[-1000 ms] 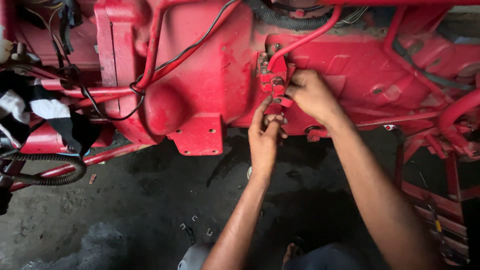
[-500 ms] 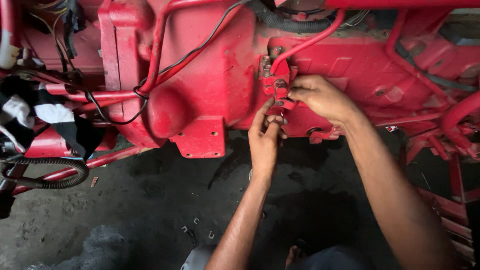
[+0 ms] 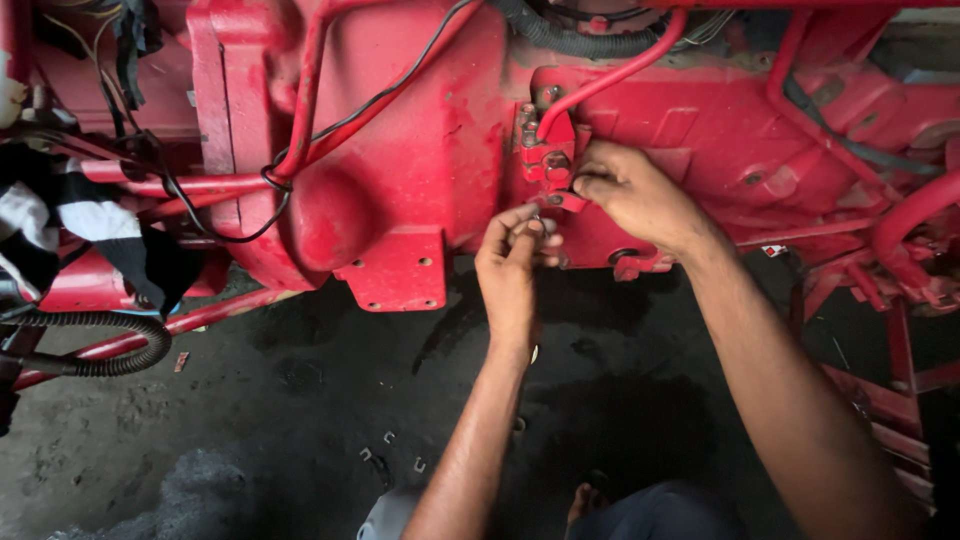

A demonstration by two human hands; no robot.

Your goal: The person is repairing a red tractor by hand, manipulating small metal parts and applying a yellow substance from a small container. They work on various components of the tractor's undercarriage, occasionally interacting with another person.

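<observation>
Red-painted fitting block (image 3: 548, 165) sits far centre on the machine body (image 3: 400, 150). Right hand (image 3: 635, 195) has slid left onto it, fingers pressed around it. Left hand (image 3: 512, 262) stays beneath, pinching something small, unclear what.

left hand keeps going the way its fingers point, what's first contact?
Likely the small red bracket bolted to the red machine body. The left hand points up at its lower edge, fingertips just below it, next to the right hand. Depth is unclear from one view.
</observation>
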